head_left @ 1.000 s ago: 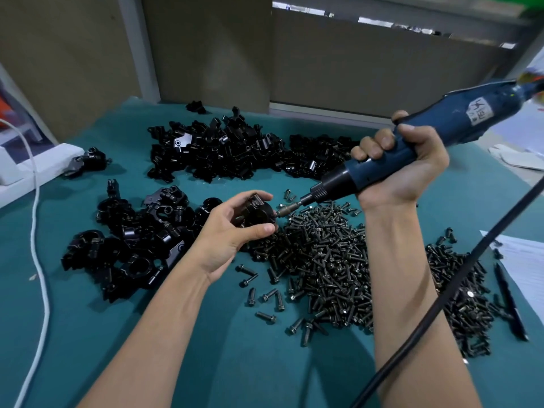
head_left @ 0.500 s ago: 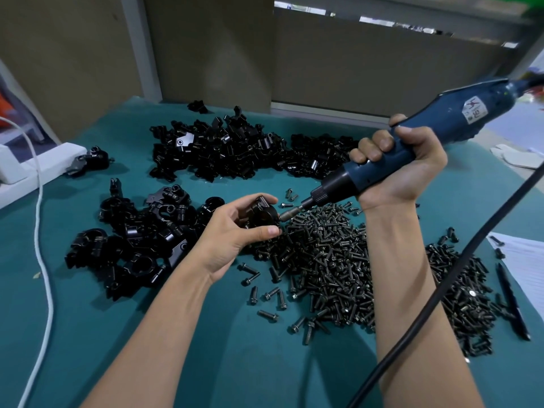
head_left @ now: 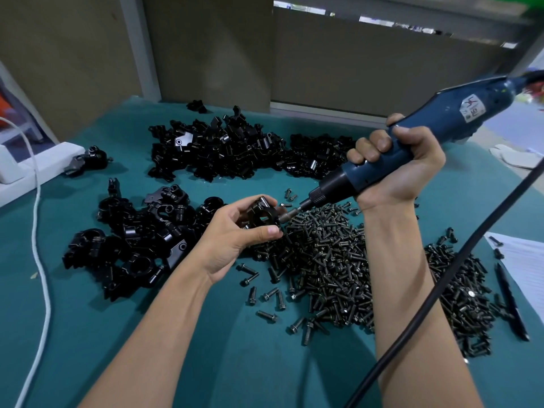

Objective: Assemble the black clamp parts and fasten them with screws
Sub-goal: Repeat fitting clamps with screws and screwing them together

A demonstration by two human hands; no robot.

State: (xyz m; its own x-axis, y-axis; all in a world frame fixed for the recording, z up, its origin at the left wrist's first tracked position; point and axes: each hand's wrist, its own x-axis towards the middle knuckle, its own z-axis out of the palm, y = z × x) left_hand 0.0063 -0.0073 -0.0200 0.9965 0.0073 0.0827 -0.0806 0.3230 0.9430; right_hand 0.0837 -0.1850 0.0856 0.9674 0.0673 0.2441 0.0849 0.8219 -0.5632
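My left hand (head_left: 235, 237) grips a black clamp (head_left: 263, 215) between thumb and fingers, just above the table. My right hand (head_left: 394, 169) is wrapped around a blue electric screwdriver (head_left: 418, 142), held slanting down to the left. Its bit (head_left: 290, 214) meets a screw at the clamp's right side. Below both hands lies a big heap of dark screws (head_left: 332, 266). Loose black clamp parts (head_left: 235, 148) are piled at the back, and a second pile of clamps (head_left: 132, 240) lies to the left.
The table is covered in teal cloth (head_left: 206, 348). The screwdriver's black cord (head_left: 441, 284) crosses over my right forearm. A white cable (head_left: 38, 231) runs down the left side past a white power strip (head_left: 44, 163). Paper (head_left: 524, 260) and a black pen (head_left: 510, 301) lie at the right edge.
The screwdriver bit has closed the small gap and now sits against the screw in the clamp. My left hand has turned the clamp slightly; both hands otherwise hold their place.
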